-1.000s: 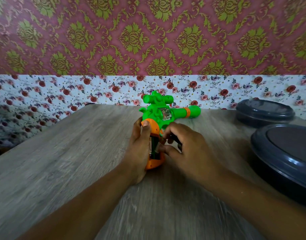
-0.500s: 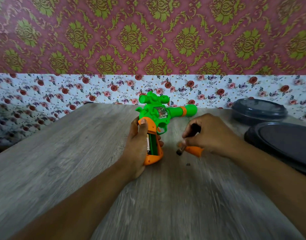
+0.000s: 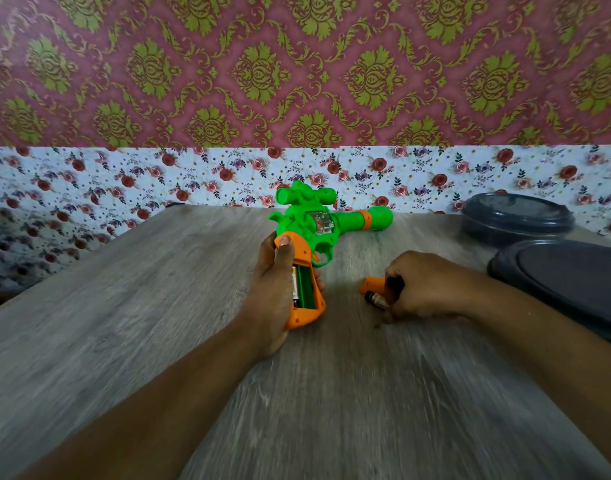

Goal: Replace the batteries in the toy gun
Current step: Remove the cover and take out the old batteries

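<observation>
The right hand (image 3: 425,285) has left the toy gun (image 3: 311,233), now pinching a battery (image 3: 375,300) at centre-right (removal underway); left hand (image 3: 274,289) grips the handle.

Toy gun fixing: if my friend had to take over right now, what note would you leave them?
Left hand: wrapped around the orange grip of the toy gun, holding it on the table, barrel pointing right.
Right hand: down on the table to the right of the gun, closed on a battery, beside the orange cover.
Done: cover is off and the battery compartment is open; one battery is out.
Left: something still seems to sit along the compartment's left side, probably another battery. Take it out, fit fresh batteries, put the cover back on. No fresh batteries are in view.
</observation>
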Available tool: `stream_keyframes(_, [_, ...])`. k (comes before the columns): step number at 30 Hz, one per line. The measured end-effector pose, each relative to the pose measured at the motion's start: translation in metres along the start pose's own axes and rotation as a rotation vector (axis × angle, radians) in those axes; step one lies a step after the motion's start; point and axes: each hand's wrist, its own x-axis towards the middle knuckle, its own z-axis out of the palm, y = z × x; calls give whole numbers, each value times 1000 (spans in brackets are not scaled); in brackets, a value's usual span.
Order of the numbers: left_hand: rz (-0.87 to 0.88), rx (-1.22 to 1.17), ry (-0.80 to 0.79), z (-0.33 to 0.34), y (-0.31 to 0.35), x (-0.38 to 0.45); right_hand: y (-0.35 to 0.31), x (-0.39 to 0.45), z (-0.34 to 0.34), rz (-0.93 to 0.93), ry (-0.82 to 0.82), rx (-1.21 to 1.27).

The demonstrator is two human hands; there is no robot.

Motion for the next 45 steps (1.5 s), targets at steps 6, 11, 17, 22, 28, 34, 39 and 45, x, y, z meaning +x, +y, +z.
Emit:
stream_keyframes(6, [-49, 10, 11, -3, -4, 5, -6, 0, -10, -96, 219, 245])
stream_keyframes(11, [-49, 29, 10, -5, -7, 9, -23, -10, -6, -226, 433, 295])
stream_keyframes(17, [-65, 20, 10, -8, -9, 11, -46, 0, -12, -362, 372, 974])
stream_keyframes(22, [-36, -53, -2, -8, -12, 17, -63, 10, 8, -422, 480, 986])
stream_keyframes(28, [-82, -51, 9, -8, -13, 20, -65, 13, 26, -530, 597, 957])
stream_keyframes(34, [-92, -26, 9, -6, -14, 20, -66, 12, 32, -509, 649, 873])
stream_keyframes(39, [-12, 41, -48, -6, -18, 19, -67, 14, 29, -446, 663, 832])
stream_keyframes(45, [72, 96, -70, -7, -19, 19, -63, 17, 18, -362, 641, 898])
